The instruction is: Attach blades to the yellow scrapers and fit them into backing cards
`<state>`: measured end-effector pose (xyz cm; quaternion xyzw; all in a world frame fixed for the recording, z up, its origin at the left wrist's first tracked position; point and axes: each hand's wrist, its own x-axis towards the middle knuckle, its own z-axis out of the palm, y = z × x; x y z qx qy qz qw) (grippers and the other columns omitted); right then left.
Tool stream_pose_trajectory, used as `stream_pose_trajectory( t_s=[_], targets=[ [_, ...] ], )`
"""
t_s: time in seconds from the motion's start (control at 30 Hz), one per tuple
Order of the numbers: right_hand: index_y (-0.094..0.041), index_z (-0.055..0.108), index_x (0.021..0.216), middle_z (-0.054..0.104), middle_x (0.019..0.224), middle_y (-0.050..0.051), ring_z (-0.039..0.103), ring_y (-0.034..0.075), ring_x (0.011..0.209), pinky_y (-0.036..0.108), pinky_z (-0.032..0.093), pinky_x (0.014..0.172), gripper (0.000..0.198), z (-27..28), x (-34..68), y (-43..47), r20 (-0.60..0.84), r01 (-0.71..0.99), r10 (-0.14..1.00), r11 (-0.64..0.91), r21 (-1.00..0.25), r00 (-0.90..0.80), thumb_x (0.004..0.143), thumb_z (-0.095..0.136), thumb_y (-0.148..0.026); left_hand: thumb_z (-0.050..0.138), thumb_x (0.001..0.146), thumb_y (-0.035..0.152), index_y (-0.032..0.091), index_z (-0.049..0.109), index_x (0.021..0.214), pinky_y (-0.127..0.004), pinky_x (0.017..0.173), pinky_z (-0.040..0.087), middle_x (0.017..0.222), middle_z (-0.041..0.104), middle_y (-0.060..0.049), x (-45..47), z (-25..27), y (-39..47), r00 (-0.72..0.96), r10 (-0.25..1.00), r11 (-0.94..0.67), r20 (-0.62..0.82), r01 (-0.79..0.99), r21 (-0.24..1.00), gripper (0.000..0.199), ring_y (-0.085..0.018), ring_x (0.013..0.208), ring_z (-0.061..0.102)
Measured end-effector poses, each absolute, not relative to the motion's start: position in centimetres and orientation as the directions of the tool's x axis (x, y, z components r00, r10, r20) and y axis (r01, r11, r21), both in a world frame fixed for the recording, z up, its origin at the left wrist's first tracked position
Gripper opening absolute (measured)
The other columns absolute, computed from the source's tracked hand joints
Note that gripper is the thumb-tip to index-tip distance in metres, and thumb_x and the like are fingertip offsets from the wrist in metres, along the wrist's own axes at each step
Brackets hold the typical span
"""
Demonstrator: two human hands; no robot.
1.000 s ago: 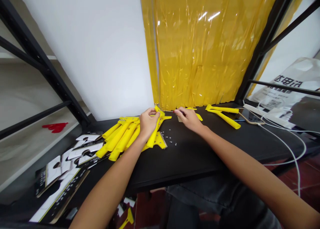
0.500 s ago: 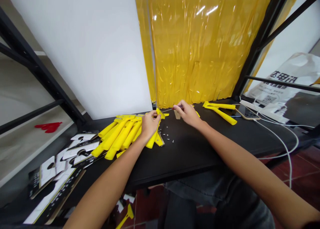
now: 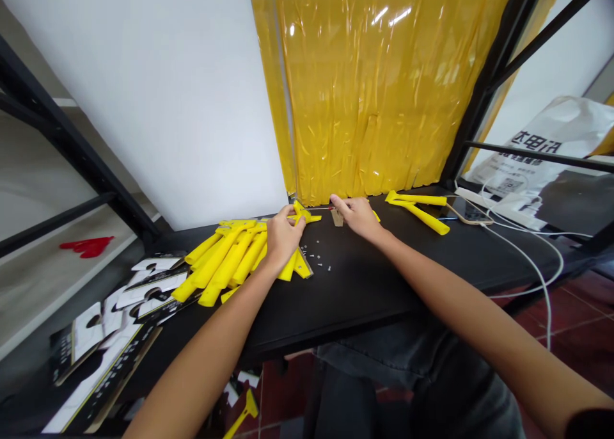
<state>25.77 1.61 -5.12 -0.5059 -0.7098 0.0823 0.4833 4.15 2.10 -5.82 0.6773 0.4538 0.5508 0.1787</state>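
Note:
My left hand is closed around a yellow plastic scraper, its head tilted up between thumb and fingers. In my right hand is a screwdriver; its thin metal shaft runs left to the scraper's head, and the handle is mostly hidden by my fingers. Left of my left hand lies a pile of yellow scrapers. Small loose screws are scattered on the black table just below the scraper. A small brown piece sits under my right hand.
Black-and-white packaging cards lie at the table's left. Two yellow handles rest at the right, beside a phone with white cables. A white plastic bag stands farther right. Another yellow scraper is below the table edge.
The screwdriver's shaft is now closer to level, and my right hand has turned slightly, its thumb pointing up. My left hand still holds the scraper. The whole view has shifted a little.

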Motion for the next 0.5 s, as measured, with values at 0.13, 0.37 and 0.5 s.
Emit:
stream_pose_trajectory(
  t_s=[0.13, 0.37, 0.5],
  targets=[
    [-0.022, 0.039, 0.044, 0.040, 0.042, -0.001, 0.040, 0.012, 0.046, 0.030, 0.028, 0.054, 0.075, -5.3, 25.8, 1.7, 0.575, 0.625, 0.818, 0.451, -0.638, -0.003, 0.096, 0.039, -0.076, 0.072, 0.082, 0.022, 0.021, 0.074, 0.100, -0.028, 0.071, 0.051, 0.099, 0.078, -0.006, 4.0, -6.0, 2.2, 0.030, 0.796, -0.540, 0.604, 0.484, 0.688, 0.019, -0.020, 0.072, 0.072],
    [-0.020, 0.058, 0.074, 0.056, 0.061, -0.001, 0.050, 0.014, 0.058, 0.027, 0.037, 0.060, 0.053, -5.3, 25.9, 1.7, 0.553, 0.515, 0.809, 0.566, -0.643, -0.199, 0.098, 0.046, -0.066, 0.075, 0.079, 0.025, 0.020, 0.073, 0.102, -0.029, 0.075, 0.056, 0.097, 0.078, -0.006, 3.5, -5.5, 3.0, -0.016, 0.815, -0.541, 0.579, 0.335, 0.771, 0.024, -0.020, 0.079, 0.073],
    [-0.022, 0.053, 0.084, 0.053, 0.065, -0.003, 0.048, 0.014, 0.060, 0.027, 0.038, 0.060, 0.046, -5.7, 25.9, 2.1, 0.570, 0.450, 0.794, 0.596, -0.665, -0.210, 0.100, 0.042, -0.063, 0.073, 0.077, 0.024, 0.016, 0.065, 0.087, -0.027, 0.060, 0.056, 0.080, 0.073, -0.005, 3.3, -4.7, 3.3, -0.034, 0.936, -0.348, 0.350, 0.046, 0.936, 0.016, -0.020, 0.069, 0.071]
  ],
)
